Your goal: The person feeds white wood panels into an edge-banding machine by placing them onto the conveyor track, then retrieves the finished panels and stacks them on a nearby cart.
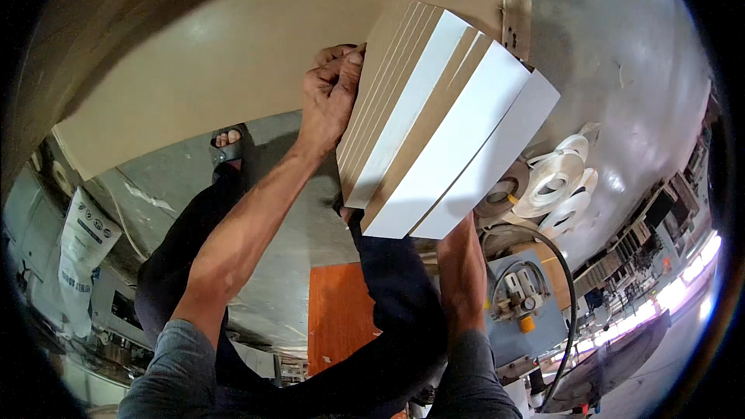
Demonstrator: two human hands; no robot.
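Boards [448, 137] slant over grey floor [268, 264] near tan panel [194, 54], left hand [334, 93] gripping, right hidden.

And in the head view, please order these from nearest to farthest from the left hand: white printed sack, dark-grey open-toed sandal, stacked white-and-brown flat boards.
1. Stacked boards: directly beside the left hand, right side.
2. Sandal: lower left.
3. Sack: farther lower left.

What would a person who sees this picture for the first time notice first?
Probably the stack of white and brown boards at upper centre, with the left hand at its left edge. Next come the orange-red panel lower in the picture, between the forearms, and the pale rolls right of the stack.
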